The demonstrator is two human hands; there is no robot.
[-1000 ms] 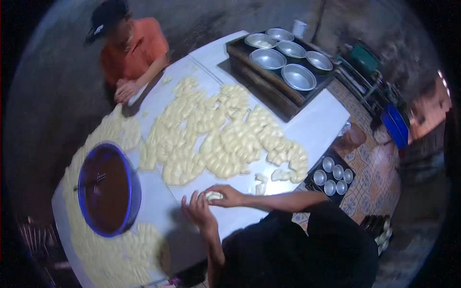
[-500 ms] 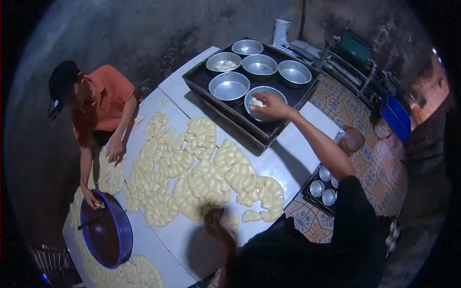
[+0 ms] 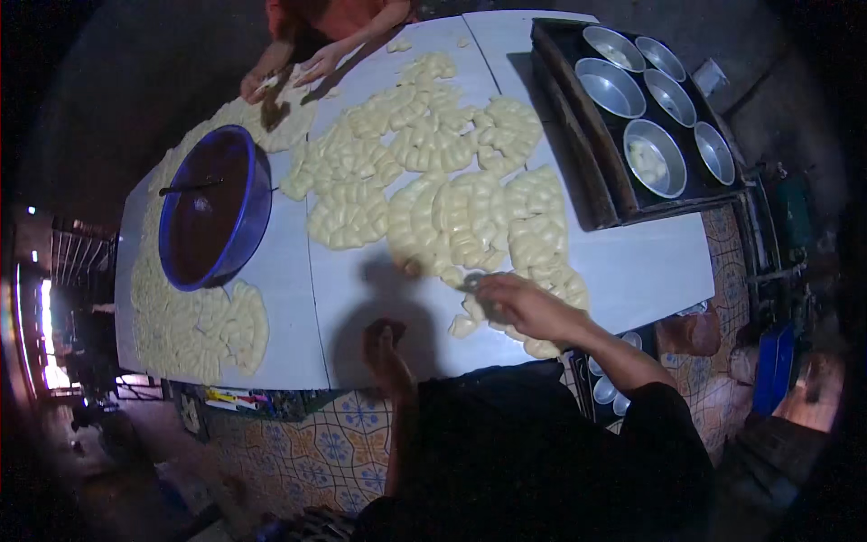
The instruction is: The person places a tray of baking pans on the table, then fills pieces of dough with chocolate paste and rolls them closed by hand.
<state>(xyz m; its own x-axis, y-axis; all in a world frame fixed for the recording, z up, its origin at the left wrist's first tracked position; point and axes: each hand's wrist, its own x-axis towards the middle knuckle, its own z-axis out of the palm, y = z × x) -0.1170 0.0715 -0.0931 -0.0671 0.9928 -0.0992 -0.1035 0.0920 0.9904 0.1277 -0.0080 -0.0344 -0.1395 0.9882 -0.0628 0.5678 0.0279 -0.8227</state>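
Observation:
Pale, overlapping dough pieces (image 3: 456, 212) spread in fan-like sheets across the white table. My right hand (image 3: 528, 307) reaches over the near end of this dough, beside a few small loose pieces (image 3: 465, 321). Its fingers are bent together; what lies between the tips is too small to make out. My left hand (image 3: 388, 357) hovers in shadow by the table's front edge, thumb apart from the fingers, with nothing visible in it. At the right, a round metal pan (image 3: 671, 172) holding several pieces of dough stands in a dark tray (image 3: 578, 122).
More round pans (image 3: 610, 88) fill the tray. A blue basin (image 3: 262, 203) of brown filling with a stick in it stands at the left, amid more dough (image 3: 242, 330). Across the table, another person's hands (image 3: 321, 63) work at dough. Small tins (image 3: 605, 390) sit low beside the table.
My right hand has left the near pan in the tray, where pieces of dough now lie, and come back over the table dough. My left hand has drawn back from the dough. The view has turned.

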